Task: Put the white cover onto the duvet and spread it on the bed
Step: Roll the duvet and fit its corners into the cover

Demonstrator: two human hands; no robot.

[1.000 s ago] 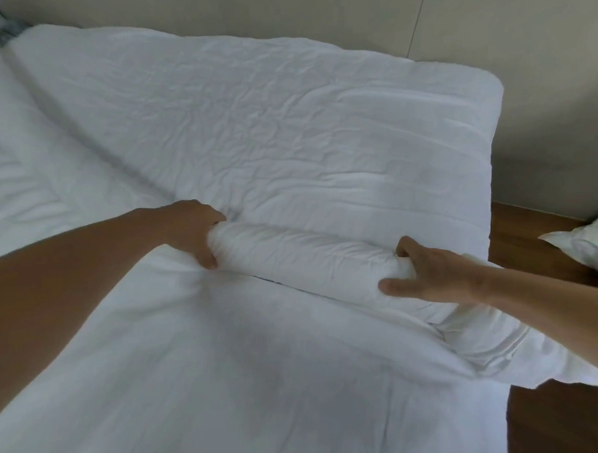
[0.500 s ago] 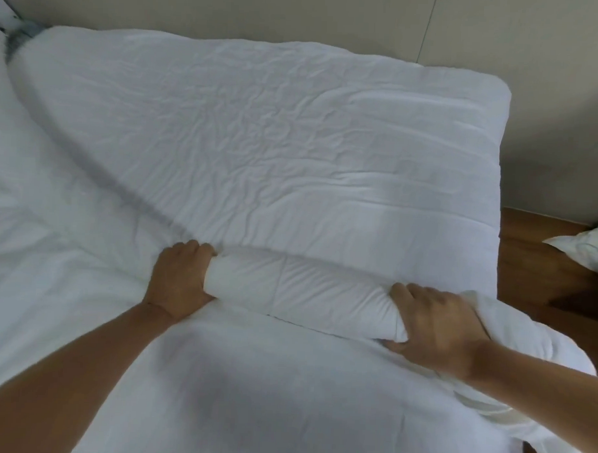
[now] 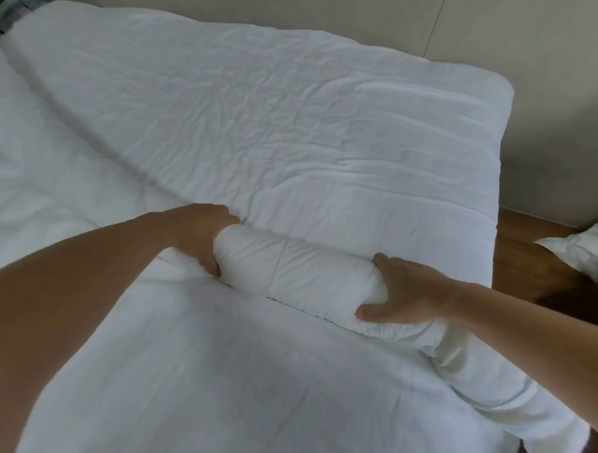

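Near bed's (image 3: 38,169) right edge, both hands grip rolled duvet (image 3: 289,270): left hand (image 3: 202,236) at roll's end, right hand (image 3: 404,291) w/ fingers curled over it.

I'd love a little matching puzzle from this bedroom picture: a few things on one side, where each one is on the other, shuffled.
Things:
1. left hand
2. right hand
3. pillow
4. wrinkled duvet

Places or states:
A. lying on the wooden floor at the right edge
B. spread flat beyond the roll
C. gripping the left end of the white roll
D. curled round the roll further right, thumb toward the camera

Pairs: 1-C, 2-D, 3-A, 4-B
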